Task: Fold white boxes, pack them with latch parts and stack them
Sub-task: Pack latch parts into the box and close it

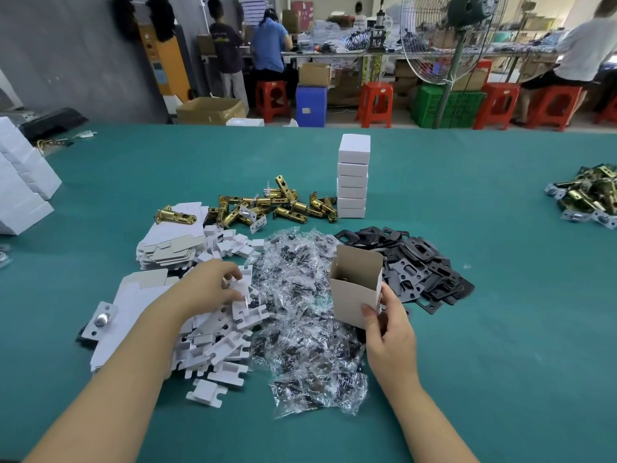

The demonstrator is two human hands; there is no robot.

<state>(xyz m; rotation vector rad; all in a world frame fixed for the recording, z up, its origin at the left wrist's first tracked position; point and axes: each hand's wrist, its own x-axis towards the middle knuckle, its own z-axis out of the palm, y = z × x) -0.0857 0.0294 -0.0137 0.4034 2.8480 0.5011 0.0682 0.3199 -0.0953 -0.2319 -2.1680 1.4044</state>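
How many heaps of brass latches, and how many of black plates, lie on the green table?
Brass latches: 2 heaps, the second at the right edge
Black plates: 1 heap
Total: 3 heaps

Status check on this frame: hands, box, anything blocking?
Right hand grips open box, upright. Left hand pinches a white insert from the pile. Nothing blocking; finished stack stands behind.
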